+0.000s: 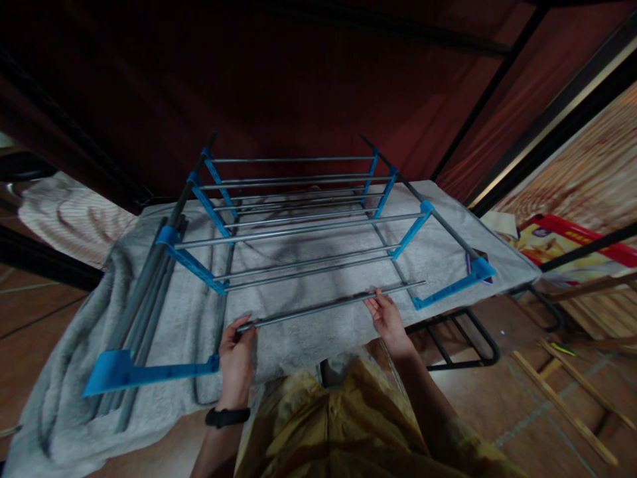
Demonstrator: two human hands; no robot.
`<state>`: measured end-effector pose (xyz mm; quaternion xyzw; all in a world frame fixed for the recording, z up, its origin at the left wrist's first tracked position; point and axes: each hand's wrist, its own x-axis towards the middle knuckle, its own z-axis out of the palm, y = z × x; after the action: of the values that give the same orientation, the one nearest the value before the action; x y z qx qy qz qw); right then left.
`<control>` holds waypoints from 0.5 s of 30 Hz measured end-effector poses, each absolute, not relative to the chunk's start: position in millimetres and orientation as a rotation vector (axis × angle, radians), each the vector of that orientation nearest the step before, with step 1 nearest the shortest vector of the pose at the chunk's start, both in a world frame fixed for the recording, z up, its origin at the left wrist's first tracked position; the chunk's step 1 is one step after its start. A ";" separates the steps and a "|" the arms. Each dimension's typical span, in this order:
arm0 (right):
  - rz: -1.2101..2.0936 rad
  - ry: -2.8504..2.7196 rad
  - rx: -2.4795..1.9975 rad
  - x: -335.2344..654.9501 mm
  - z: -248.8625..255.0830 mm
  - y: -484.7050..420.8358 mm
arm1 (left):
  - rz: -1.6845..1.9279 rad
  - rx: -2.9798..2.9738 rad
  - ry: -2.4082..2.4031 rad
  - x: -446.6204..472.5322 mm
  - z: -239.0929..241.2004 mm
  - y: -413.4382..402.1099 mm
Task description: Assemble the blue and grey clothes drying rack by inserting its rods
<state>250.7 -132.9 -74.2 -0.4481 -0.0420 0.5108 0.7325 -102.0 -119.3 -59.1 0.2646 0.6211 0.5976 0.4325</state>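
Observation:
A rack frame (pixel 298 226) of grey metal rods and blue plastic brackets lies on a grey towel (pixel 323 332) over a table. My left hand (pixel 236 362) grips the left end of a loose metal rod (pixel 318 307). My right hand (pixel 385 317) holds the same rod further right. The rod runs across the front of the frame, between the blue bracket at the left (pixel 144 372) and the blue bracket at the right (pixel 455 285). I wear a black watch (pixel 226 417) on the left wrist.
Several spare grey rods (pixel 144 312) lie bundled along the left side of the towel. A black metal stand (pixel 468 342) sits under the table's right side. Wooden sticks (pixel 562 405) and a red package (pixel 572 242) lie on the floor at right. A dark red curtain hangs behind.

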 end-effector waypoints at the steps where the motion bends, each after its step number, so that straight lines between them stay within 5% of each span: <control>1: 1.126 -0.089 -0.991 250.9 -74.4 -133.4 | 1.522 0.601 1.516 -100.9 -57.9 -119.4; 15: 1.141 -0.095 -0.898 247.3 -71.0 -134.3 | 1.514 0.195 1.321 -98.4 -36.9 -123.8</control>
<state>247.3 -134.3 -71.0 -0.4105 -0.0432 0.5216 0.7467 -98.4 -123.8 -36.9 0.0819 0.5540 0.6348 0.5324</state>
